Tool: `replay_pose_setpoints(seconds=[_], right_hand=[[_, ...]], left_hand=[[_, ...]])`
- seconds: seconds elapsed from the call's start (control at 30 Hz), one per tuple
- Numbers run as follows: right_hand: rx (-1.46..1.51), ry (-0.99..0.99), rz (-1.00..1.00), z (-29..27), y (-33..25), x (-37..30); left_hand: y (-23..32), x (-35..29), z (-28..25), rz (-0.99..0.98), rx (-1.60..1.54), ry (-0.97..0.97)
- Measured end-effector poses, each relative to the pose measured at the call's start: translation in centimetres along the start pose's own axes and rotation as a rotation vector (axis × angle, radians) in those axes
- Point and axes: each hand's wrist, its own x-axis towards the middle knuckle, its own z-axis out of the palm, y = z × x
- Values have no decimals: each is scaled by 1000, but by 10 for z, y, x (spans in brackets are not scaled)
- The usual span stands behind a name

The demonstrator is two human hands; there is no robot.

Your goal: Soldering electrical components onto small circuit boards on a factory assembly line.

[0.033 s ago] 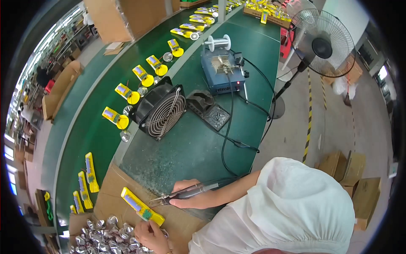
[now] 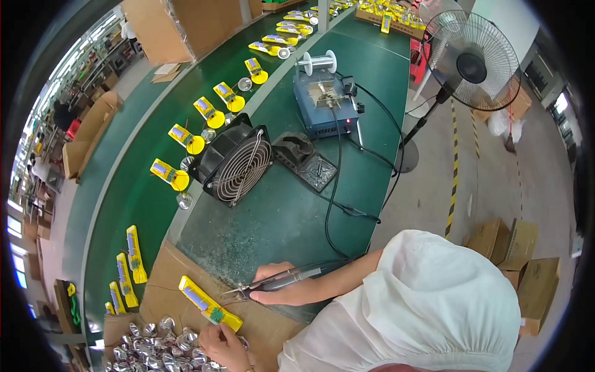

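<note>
A long yellow plastic casing (image 2: 197, 294) lies on the cardboard sheet (image 2: 162, 273), tilted down to the right, with a lilac block in it and a small green circuit board (image 2: 216, 315) near its lower end. My left hand (image 2: 224, 347) has its fingers closed at that lower end, by the board; the fingertips are partly hidden. In my right hand (image 2: 282, 287) is a soldering iron (image 2: 276, 283), gripped like a pen. Its tip points left, just beside the casing, and a thin wire shows near it. Shiny silver reflector cups (image 2: 158, 347) lie heaped left of my left hand.
A black box fan (image 2: 238, 162), an iron stand (image 2: 307, 162) and a blue soldering station (image 2: 325, 105) with a solder spool (image 2: 317, 62) stand on the green table. Several yellow casings (image 2: 134, 254) lie along the green belt (image 2: 118, 204). A pedestal fan (image 2: 471, 68) stands right.
</note>
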Motion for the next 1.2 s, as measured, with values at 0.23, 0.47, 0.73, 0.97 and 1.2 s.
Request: replay_pose_setpoints(seconds=[0.23, 0.47, 0.73, 0.97, 1.2], right_hand=[[39, 41, -17, -8, -1, 5], [54, 82, -20, -9, -1, 9], [-137, 243, 107, -25, 5, 12], [-50, 248, 103, -20, 20, 16], [-65, 219, 95, -15, 18, 21]], left_hand=[[1, 4, 3, -324, 223, 302], [16, 10, -34, -170, 371, 203], [0, 116, 7, -21, 197, 10], [-73, 237, 28, -344, 117, 215], [-130, 211, -3, -345, 56, -117]])
